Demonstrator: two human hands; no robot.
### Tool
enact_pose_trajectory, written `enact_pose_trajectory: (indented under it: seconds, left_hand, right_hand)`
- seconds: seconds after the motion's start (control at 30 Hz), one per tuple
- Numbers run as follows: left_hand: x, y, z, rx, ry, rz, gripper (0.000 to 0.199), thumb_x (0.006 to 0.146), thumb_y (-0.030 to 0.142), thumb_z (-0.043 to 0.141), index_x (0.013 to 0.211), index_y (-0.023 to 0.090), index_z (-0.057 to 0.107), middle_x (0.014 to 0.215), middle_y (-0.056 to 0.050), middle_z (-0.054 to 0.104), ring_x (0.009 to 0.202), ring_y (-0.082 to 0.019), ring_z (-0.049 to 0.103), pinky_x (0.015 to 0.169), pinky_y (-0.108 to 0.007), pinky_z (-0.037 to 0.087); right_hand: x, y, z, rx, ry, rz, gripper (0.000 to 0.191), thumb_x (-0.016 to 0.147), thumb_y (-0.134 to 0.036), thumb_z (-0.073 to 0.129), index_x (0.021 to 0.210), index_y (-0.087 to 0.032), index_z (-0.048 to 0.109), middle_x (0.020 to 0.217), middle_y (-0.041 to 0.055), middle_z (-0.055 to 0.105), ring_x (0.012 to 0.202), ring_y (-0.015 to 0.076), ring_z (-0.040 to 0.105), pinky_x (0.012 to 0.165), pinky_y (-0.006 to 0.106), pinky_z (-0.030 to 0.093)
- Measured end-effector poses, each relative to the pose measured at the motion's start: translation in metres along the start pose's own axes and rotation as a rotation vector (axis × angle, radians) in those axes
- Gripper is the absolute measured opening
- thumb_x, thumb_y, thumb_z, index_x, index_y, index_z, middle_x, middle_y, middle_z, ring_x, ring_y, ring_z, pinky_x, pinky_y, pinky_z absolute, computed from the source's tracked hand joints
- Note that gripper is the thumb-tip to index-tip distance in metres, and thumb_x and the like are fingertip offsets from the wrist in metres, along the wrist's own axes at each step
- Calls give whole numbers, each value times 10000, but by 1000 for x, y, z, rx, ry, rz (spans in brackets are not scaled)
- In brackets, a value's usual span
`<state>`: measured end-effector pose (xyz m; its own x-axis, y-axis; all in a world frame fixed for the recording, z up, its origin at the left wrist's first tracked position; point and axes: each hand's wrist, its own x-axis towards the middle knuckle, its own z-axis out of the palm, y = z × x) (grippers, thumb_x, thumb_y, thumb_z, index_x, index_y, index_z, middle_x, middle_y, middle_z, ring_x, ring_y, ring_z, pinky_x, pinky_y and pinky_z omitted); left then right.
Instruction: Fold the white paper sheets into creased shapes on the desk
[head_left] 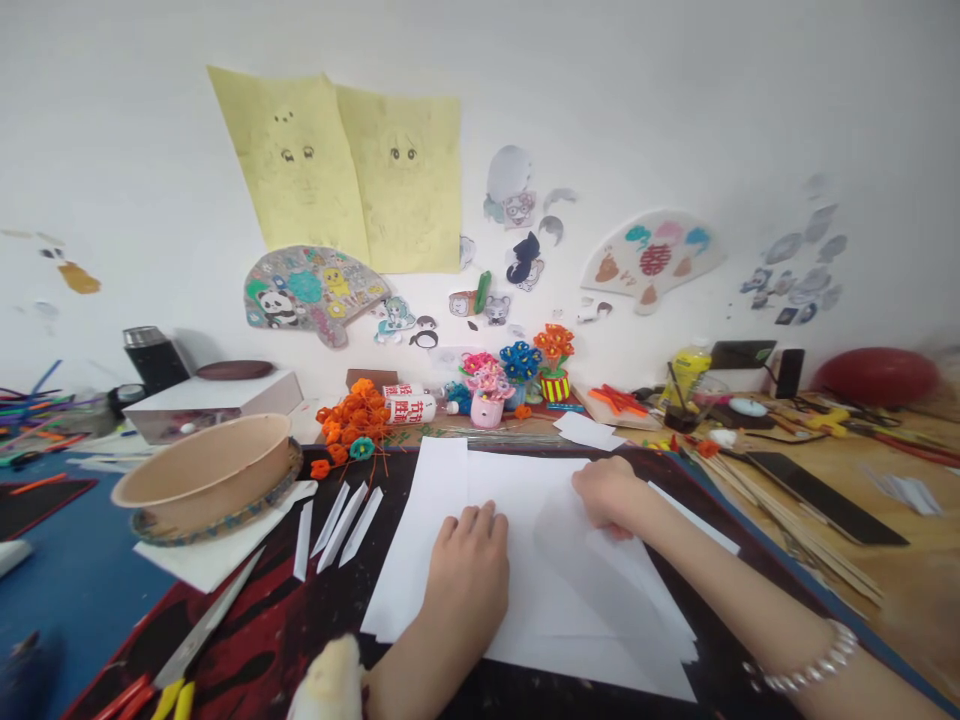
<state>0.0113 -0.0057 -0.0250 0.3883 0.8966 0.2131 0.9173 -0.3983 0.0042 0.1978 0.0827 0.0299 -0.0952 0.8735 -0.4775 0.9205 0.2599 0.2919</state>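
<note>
Several sheets of white paper (555,590) lie loosely stacked on a dark mat (375,690) in front of me. On the left part of the paper rests my left hand (471,560), palm down, fingers laid flat and holding nothing. My right hand (606,495) is at the top right of the sheets, its fingers bent and closed at the paper's edge; the fingertips are partly hidden. Left of the sheets lie several narrow folded paper strips (346,530). A pair of scissors (195,640) with red and yellow handles lies partly open at the lower left.
A beige bowl (202,470) stands at the left. Orange craft flowers (356,415) and small flower pots (487,405) line the wall. Thin wooden sticks (795,525) and a flat black bar (825,497) lie to the right.
</note>
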Motion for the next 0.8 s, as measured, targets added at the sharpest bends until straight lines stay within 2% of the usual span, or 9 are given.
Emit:
enact_pose_trajectory:
  seconds: [0.23, 0.5, 0.63, 0.8]
  left_hand:
    - [1, 0, -2, 4, -16, -4, 377, 846, 68, 431, 1177, 136, 597, 1338, -96, 578, 1122, -267, 560, 905, -437, 464]
    - [2, 1, -5, 7, -59, -10, 405, 844, 64, 417, 1204, 133, 589, 1360, -96, 563, 1148, -270, 548, 919, -439, 459]
    - [3, 2, -6, 10, -75, -10, 422, 826, 54, 418, 1201, 132, 593, 1368, -98, 558, 1156, -275, 544, 929, -442, 458]
    - [4, 3, -8, 5, -96, -23, 437, 828, 52, 417, 1221, 133, 589, 1379, -96, 550, 1175, -275, 536, 948, -441, 456]
  right_hand:
    - [0, 1, 3, -8, 34, -6, 433, 522, 9, 689, 943, -85, 730, 998, 223, 731, 944, 347, 695, 712, 387, 512]
    - [0, 9, 4, 10, 36, -14, 293, 586, -41, 700, 870, -99, 744, 812, 176, 747, 844, 309, 718, 670, 347, 500]
    - [-3, 14, 7, 8, 79, -1, 337, 614, -27, 677, 939, -90, 736, 917, 207, 739, 905, 332, 706, 685, 359, 488]
    - [-7, 17, 12, 11, 130, -1, 379, 646, -13, 644, 1000, -123, 723, 1041, 200, 715, 963, 318, 690, 704, 339, 467]
